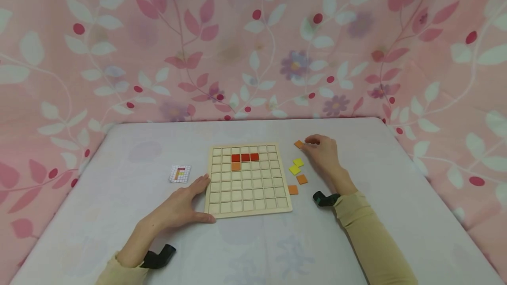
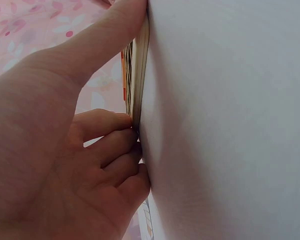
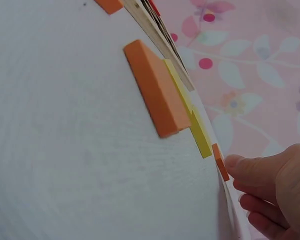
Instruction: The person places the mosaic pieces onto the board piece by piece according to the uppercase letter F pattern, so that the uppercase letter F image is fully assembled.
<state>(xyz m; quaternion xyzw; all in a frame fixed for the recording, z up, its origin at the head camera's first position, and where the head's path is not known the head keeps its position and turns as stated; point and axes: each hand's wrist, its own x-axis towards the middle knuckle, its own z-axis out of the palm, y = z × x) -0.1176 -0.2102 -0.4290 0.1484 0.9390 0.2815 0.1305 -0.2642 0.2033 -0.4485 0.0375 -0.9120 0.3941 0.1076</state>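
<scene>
A square wooden grid board (image 1: pixel 248 192) lies on the table, holding several red tiles (image 1: pixel 245 157) in a row and one orange tile (image 1: pixel 236 166) below the leftmost. My left hand (image 1: pixel 180 206) spreads along the board's left side, fingers against its edge and thumb at the near left corner. Beyond the board's right side, my right hand (image 1: pixel 322 153) reaches to a loose orange tile (image 3: pixel 220 162), its thumb tip right at the tile's edge. The other fingers bend beside it. Yellow tiles (image 1: pixel 295 169) and another orange tile (image 1: pixel 302 179) lie nearer.
A small pattern card (image 1: pixel 180 173) with a coloured grid lies left of the board. One more orange tile (image 1: pixel 293 189) sits against the board's right edge. A pink floral cloth (image 1: pixel 253 56) hangs behind the white-covered table (image 1: pixel 336 250).
</scene>
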